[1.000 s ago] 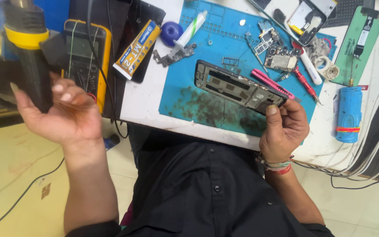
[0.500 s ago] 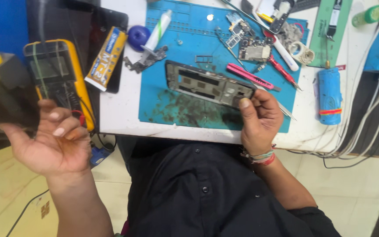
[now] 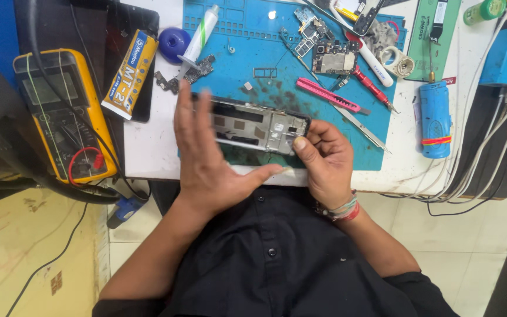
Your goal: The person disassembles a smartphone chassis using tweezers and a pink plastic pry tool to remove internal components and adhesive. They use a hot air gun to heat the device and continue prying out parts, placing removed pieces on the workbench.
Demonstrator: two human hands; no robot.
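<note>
Centrally on the blue mat (image 3: 247, 47): opened phone frame (image 3: 259, 126), judged light, thin, stiff yet fragile, best gripped by its edges; right hand (image 3: 324, 158) fingers closed on its right end, left hand (image 3: 206, 158) spread open above it, blurred.

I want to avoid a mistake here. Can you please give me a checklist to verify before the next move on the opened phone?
1. Right hand grips the end of the opened phone frame: ok.
2. Left hand open and empty over the frame: ok.
3. Frame lies on the blue work mat: ok.
4. Pink pry tool and tweezers close to the right hand: ok.
5. Loose circuit board apart from the frame: ok.
6. Small screws all accounted for: cannot tell.
</note>
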